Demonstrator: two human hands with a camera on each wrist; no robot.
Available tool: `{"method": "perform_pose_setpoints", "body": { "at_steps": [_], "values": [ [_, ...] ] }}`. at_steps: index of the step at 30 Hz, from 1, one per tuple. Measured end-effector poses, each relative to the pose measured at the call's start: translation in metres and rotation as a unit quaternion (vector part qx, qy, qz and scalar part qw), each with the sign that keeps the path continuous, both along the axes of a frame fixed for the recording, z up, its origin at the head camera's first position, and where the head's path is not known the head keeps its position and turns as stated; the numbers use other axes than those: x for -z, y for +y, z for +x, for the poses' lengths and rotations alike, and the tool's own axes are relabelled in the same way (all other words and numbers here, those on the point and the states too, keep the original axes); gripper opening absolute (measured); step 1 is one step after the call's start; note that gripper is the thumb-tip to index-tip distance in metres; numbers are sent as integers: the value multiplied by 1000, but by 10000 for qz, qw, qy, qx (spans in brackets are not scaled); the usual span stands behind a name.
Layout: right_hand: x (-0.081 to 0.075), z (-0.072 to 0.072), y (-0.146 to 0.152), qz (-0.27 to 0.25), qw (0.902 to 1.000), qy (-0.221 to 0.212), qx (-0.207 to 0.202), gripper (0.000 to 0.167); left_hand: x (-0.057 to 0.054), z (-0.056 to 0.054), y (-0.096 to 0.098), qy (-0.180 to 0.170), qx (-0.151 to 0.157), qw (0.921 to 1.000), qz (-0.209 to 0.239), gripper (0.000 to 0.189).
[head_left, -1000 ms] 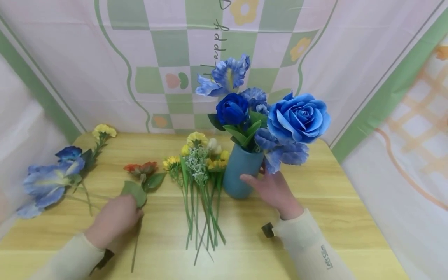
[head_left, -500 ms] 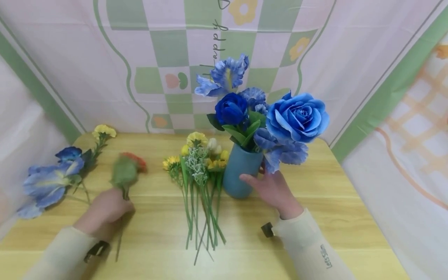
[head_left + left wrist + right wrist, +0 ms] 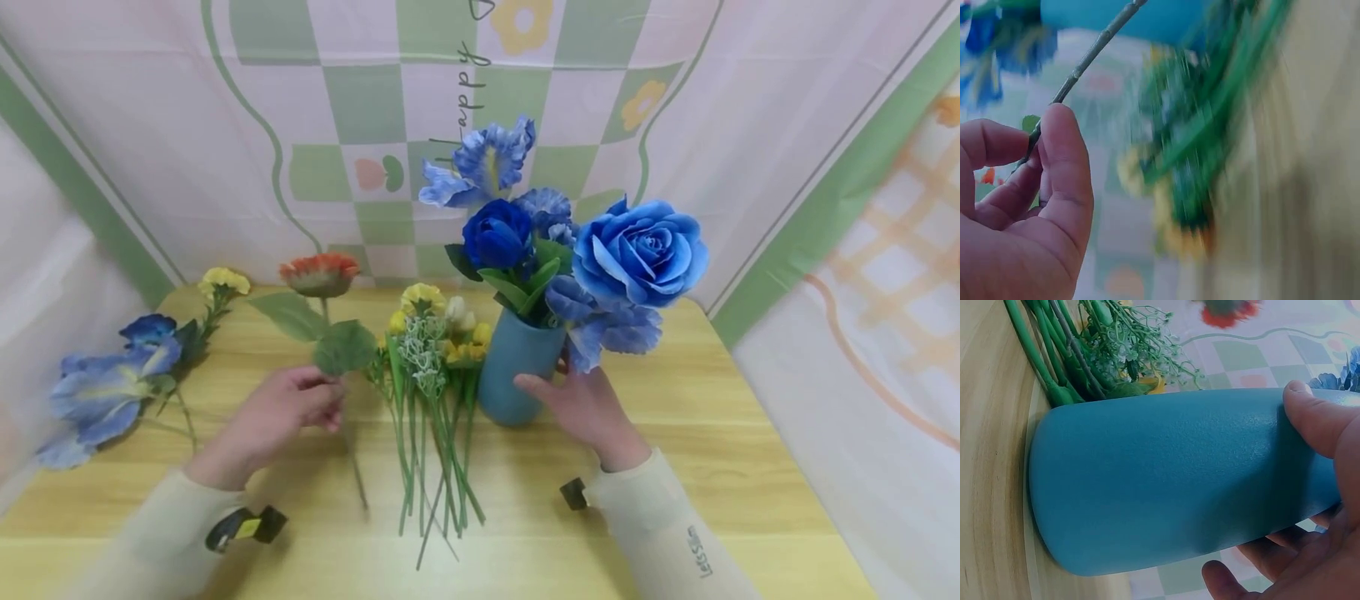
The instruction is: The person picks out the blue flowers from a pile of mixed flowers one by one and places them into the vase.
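Note:
In the head view my left hand (image 3: 277,417) holds an orange-red flower (image 3: 321,275) upright by its stem, just below two green leaves. The left wrist view shows the thumb and fingers pinching the thin stem (image 3: 1094,53). My right hand (image 3: 592,412) grips the lower right side of a blue vase (image 3: 517,371); its thumb lies on the near face and the other fingers go behind. The vase stands on the table and bears blue flowers, among them a large rose (image 3: 641,250) and an iris (image 3: 491,158). The right wrist view shows the vase wall close up.
Between the hands lies a bundle of yellow and white flowers (image 3: 423,354) with green stems pointing toward me. At the left of the wooden table (image 3: 525,533) lie a blue iris (image 3: 105,396) and a yellow carnation (image 3: 223,282). A patterned cloth (image 3: 367,100) hangs behind.
My left hand lifted the orange-red flower from the table, first shifting slightly left, then right and away from me, the bloom turning upright. The right hand and vase stayed in place.

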State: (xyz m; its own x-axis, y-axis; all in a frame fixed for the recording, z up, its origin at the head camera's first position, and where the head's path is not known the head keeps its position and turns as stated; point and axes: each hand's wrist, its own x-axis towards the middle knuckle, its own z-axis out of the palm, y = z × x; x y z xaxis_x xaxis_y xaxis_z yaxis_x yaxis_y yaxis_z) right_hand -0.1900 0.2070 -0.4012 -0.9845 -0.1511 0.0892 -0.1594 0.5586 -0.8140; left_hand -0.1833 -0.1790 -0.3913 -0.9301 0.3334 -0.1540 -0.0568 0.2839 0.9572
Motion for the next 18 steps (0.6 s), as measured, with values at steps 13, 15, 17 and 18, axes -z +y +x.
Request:
{"method": "perform_pose_setpoints", "body": {
  "at_steps": [13,15,17,18],
  "values": [
    [-1,1,-2,-97,9999,80,-53,101,10,-1,114,944,780,9789,-1634,18],
    [-1,1,-2,-88,9999,75,-48,102,11,4,117,996,891,9747,-1793,20],
    [-1,1,-2,-63,9999,91,-36,103,10,8,116,1038,1018,9710,-1896,23],
    [-1,1,-2,-59,9999,93,-30,103,9,10,114,1028,1055,9704,-1914,23]
  ]
}}
